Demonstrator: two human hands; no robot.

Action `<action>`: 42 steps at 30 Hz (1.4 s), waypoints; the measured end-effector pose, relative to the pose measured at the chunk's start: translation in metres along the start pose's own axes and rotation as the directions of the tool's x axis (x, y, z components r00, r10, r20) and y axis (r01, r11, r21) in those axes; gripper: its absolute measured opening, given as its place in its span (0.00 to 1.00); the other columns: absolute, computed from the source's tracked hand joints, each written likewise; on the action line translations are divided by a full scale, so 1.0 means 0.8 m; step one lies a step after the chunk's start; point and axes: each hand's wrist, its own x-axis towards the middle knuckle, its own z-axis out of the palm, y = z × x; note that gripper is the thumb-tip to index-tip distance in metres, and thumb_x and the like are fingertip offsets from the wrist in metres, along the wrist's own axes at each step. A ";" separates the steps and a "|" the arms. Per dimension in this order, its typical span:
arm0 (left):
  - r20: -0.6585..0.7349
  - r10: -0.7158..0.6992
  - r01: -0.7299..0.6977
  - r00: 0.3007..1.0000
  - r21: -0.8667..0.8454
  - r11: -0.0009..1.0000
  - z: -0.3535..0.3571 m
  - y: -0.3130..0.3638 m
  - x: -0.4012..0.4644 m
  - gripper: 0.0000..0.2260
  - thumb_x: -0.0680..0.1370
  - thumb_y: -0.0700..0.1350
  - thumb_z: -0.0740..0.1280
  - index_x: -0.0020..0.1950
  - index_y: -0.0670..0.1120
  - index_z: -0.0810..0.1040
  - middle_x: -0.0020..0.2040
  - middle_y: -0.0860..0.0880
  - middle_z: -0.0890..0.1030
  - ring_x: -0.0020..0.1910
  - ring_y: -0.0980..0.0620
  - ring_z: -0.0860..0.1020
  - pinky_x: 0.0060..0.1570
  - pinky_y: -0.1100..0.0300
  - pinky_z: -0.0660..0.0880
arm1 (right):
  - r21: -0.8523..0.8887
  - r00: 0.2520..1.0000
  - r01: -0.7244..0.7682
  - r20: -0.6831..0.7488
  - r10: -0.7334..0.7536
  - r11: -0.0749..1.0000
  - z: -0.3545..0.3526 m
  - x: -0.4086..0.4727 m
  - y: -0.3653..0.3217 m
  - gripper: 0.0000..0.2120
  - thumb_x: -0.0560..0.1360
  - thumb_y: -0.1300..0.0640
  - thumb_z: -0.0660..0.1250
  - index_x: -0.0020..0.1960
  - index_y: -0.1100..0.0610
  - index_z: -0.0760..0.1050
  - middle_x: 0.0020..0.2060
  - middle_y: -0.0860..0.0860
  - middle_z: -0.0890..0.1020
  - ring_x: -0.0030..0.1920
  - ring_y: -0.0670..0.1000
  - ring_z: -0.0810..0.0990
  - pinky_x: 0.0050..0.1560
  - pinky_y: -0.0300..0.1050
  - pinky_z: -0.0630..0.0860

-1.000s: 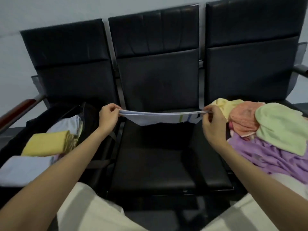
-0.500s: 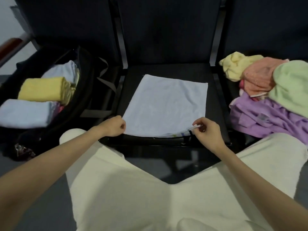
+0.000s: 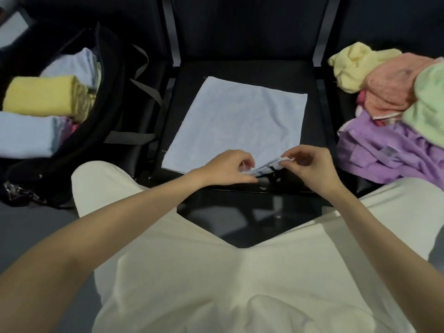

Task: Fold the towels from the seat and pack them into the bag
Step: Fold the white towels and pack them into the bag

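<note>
A pale blue rectangular cloth towel lies flat on the black padded middle seat, partly folded. Both hands work its near right corner: the left hand and the right hand each pinch the lifted edge. The open black fabric bag on the left already holds several folded towels. A loose heap of yellow, peach, green and purple towels waits on the right seat, so much remains.

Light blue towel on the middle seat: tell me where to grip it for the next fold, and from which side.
Grip the light blue towel at its two near corners, from the seat's front edge. It lies flat, and its near edge, already lifted by both hands, is probably the easiest hold.
</note>
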 end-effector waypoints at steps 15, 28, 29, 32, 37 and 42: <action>-0.293 -0.003 -0.075 0.956 -0.254 0.964 0.030 0.029 0.022 0.04 0.78 0.45 0.66 0.46 0.45 0.74 0.31 0.57 0.72 0.30 0.58 0.69 0.34 0.63 0.65 | 0.321 0.784 -0.521 -0.185 0.592 0.791 -0.005 0.061 0.046 0.12 0.80 0.58 0.59 0.39 0.60 0.72 0.36 0.56 0.80 0.32 0.51 0.80 0.32 0.41 0.78; -0.110 -0.185 0.059 0.977 -0.692 0.719 -0.008 0.048 0.011 0.07 0.73 0.33 0.65 0.35 0.38 0.71 0.28 0.54 0.71 0.30 0.58 0.69 0.32 0.68 0.64 | 0.067 0.798 -0.512 -0.331 0.503 0.856 0.000 0.195 0.057 0.09 0.70 0.57 0.69 0.40 0.59 0.69 0.37 0.51 0.74 0.38 0.48 0.74 0.27 0.38 0.66; -0.093 -0.184 0.068 0.978 -0.696 0.715 -0.010 0.050 0.012 0.05 0.70 0.36 0.66 0.35 0.36 0.71 0.29 0.51 0.72 0.32 0.57 0.70 0.34 0.67 0.65 | 0.118 0.787 -0.509 -0.337 0.516 0.853 -0.001 0.200 0.056 0.08 0.70 0.59 0.68 0.41 0.60 0.69 0.38 0.51 0.74 0.37 0.48 0.74 0.27 0.37 0.67; -0.026 -0.176 0.106 0.984 -0.707 0.699 -0.015 0.057 0.017 0.05 0.65 0.37 0.64 0.33 0.37 0.70 0.28 0.51 0.71 0.31 0.57 0.71 0.34 0.68 0.67 | 0.341 0.739 -0.460 -0.365 0.566 0.820 -0.009 0.206 0.051 0.12 0.70 0.65 0.66 0.34 0.57 0.66 0.32 0.49 0.72 0.31 0.45 0.70 0.28 0.36 0.69; 0.061 -0.149 0.146 0.987 -0.729 0.669 -0.019 0.070 0.018 0.11 0.63 0.38 0.63 0.34 0.31 0.66 0.33 0.43 0.63 0.34 0.50 0.63 0.32 0.62 0.60 | 0.614 0.680 -0.275 -0.420 0.601 0.739 -0.020 0.209 0.043 0.17 0.70 0.69 0.65 0.28 0.56 0.63 0.27 0.51 0.69 0.28 0.47 0.67 0.28 0.37 0.67; 0.131 -0.165 0.205 0.978 -0.769 0.605 -0.021 0.054 0.003 0.08 0.63 0.37 0.62 0.33 0.34 0.64 0.32 0.45 0.62 0.32 0.51 0.63 0.31 0.62 0.60 | 0.620 0.727 -0.231 -0.403 0.556 0.750 0.002 0.217 0.019 0.13 0.71 0.69 0.65 0.32 0.57 0.68 0.28 0.51 0.73 0.27 0.47 0.71 0.28 0.36 0.70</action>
